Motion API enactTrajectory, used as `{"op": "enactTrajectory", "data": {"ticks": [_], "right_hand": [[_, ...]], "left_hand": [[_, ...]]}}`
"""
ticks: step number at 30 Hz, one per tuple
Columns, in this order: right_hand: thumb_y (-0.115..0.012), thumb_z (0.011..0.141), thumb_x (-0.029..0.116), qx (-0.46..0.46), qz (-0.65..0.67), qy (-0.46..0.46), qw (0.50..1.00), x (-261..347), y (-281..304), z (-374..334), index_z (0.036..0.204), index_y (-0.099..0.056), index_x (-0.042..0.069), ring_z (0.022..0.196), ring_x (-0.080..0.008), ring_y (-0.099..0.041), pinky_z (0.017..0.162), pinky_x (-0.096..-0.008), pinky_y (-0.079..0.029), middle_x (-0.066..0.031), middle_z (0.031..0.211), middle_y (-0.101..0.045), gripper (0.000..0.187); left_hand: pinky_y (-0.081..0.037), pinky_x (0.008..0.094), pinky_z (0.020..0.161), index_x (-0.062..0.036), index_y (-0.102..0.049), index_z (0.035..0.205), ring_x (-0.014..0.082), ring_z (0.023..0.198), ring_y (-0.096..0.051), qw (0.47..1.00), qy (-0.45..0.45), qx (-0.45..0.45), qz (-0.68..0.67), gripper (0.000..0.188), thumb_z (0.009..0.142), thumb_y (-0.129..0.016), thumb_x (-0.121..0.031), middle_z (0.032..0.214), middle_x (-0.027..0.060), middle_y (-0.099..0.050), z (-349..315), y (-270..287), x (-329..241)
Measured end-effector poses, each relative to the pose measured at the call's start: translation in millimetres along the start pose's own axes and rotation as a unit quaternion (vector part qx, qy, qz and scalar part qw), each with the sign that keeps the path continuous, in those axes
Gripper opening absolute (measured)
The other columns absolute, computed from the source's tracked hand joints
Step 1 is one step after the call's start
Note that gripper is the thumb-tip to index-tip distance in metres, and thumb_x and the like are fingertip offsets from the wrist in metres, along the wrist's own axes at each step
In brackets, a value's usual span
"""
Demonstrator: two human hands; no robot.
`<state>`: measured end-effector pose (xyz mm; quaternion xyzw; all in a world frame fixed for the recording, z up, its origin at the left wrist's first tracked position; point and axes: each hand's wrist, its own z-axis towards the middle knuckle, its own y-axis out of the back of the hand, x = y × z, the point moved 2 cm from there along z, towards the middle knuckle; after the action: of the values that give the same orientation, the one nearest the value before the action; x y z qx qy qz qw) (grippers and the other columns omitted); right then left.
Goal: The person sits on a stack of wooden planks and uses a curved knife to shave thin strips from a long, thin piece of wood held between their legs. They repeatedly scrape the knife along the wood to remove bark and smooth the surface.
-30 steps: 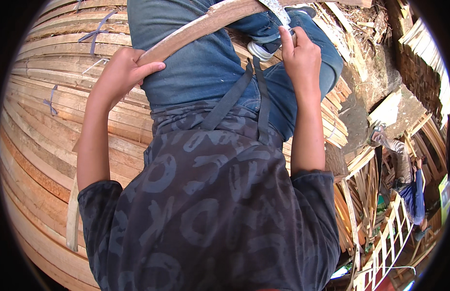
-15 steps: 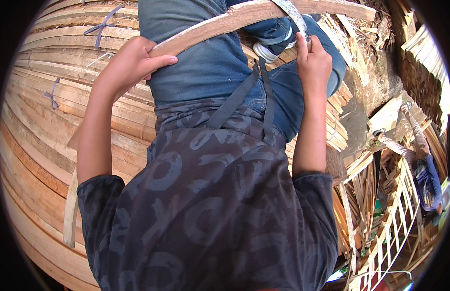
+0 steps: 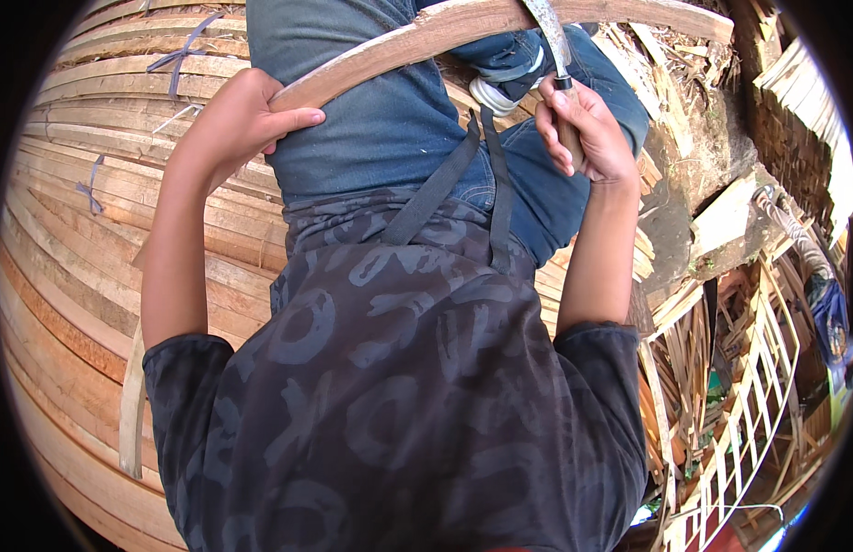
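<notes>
A long wooden strip [image 3: 380, 63] with a rough pale edge spans my lap and looks curved in this view. My left hand [image 3: 247, 115] grips its near left end, thumb stretched along my thigh. In my right hand [image 3: 587, 129] is a knife [image 3: 550, 37] with a wooden handle and a narrow, curved, stained metal blade. Its fingers are loosely wrapped around the handle, palm side partly turned up. The blade reaches up to the strip and crosses over its lower edge; I cannot tell whether it is cutting into the wood.
Stacked wooden slats [image 3: 86, 267] lie on the left, some bundled with purple ties [image 3: 183, 60]. Wood scraps and shavings [image 3: 666, 74] cover the ground at right. Farther right are a slatted wooden frame [image 3: 739, 432] and another person [image 3: 827, 313], partly cut off.
My right hand has rolled over, showing its finger side, and moved slightly down. The blade has turned and shifted left along the strip. My left hand still grips the end.
</notes>
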<state>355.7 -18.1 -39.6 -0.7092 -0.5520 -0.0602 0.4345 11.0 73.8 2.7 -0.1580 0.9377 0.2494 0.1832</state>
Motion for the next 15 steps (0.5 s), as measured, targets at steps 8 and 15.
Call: {"op": "enactTrajectory", "data": {"ticks": [8, 15], "right_hand": [[-0.052, 0.100, 0.031, -0.324, 0.036, 0.111, 0.939, 3.4, -3.2, 10.5, 0.088, -0.048, 0.008, 0.039, -0.0051, -0.033, 0.034, -0.0224, -0.027, 0.0030, 0.055, -0.037, 0.026], [-0.041, 0.103, 0.037, -0.340, 0.054, 0.184, 0.921, 42.3, 70.4, -60.1, 0.093, -0.047, 0.010, 0.038, -0.0049, -0.028, 0.032, -0.0191, -0.025, 0.0038, 0.055, -0.033, 0.030]], "left_hand": [[-0.041, 0.0296, 0.040, 0.0051, -0.059, 0.059, 0.0131, 0.042, -0.052, 1.000, -0.012, -0.012, 0.000, 0.049, 0.076, -0.081, -0.035, 0.047, 0.0055, -0.050, 0.5, -1.4, -0.1], [-0.037, 0.0274, 0.039, 0.0049, -0.059, 0.059, 0.0111, 0.042, -0.050, 1.000, -0.014, -0.009, -0.014, 0.045, 0.075, -0.082, -0.030, 0.047, 0.0030, -0.048, 0.9, -0.5, -2.8]]}}
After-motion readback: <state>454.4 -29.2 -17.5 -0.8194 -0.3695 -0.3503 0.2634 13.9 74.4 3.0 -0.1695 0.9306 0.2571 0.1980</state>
